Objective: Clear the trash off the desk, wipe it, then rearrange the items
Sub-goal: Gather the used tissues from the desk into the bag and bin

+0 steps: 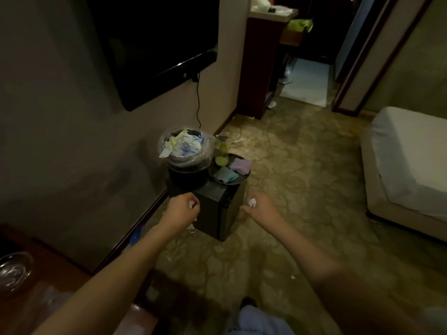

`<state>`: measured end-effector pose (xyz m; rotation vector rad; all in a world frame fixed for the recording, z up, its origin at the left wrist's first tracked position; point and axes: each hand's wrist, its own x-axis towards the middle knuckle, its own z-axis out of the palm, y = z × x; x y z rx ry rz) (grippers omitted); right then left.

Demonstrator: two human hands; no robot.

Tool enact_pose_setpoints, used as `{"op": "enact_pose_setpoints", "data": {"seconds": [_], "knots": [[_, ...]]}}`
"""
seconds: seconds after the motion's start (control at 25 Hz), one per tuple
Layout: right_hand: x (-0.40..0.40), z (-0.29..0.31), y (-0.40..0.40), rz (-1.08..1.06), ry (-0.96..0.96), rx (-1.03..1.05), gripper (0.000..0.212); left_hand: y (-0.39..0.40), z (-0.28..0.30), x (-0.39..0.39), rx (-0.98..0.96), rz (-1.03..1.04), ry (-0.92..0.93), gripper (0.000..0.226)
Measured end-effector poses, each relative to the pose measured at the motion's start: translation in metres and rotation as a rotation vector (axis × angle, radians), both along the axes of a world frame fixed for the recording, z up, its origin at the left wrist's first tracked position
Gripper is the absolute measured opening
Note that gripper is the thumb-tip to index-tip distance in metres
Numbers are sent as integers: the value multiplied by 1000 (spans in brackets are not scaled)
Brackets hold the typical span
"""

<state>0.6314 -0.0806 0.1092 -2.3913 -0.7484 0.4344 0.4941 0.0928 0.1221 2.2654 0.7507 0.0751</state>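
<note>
Black bin — white scraps; teal cloth, lilac cloth; olive swirled carpet.

The bin sat by the wall, a tray with cloths right of it, both on a box. Bed was off right, tabletop near left.

Both arms reach forward, left hand and right hand each curled closed.
</note>
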Motion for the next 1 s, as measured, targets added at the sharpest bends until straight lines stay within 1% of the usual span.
{"op": "enact_pose_setpoints", "data": {"seconds": [0.08,0.2,0.32,0.4,0.48,0.52,0.6,0.72,0.8,0.88,1.0], "knots": [[38,-9,23,48,13,-10,21,20,-10,37,24,18,34,13],[101,-17,58,130,23,-28,21,57,-14,97,35,62,72,13],[174,-15,91,156,37,-20,17,92,-10,161,57,131,87,10],[216,-9,116,210,22,-55,24,111,-11,193,48,186,66,8],[248,-9,145,222,24,-77,15,129,-13,212,5,242,70,11],[257,-10,160,236,33,-64,14,139,-16,218,-8,266,72,12],[267,-15,195,334,59,-63,23,163,-28,229,-14,301,90,14],[275,-35,254,430,108,-65,14,207,-47,250,-39,350,113,16],[281,-54,289,425,169,-90,12,238,-66,266,-85,346,120,16],[290,-73,326,426,219,-134,15,272,-86,287,-135,325,133,18],[307,-96,376,407,217,-203,17,312,-115,317,-183,327,151,21]]}}
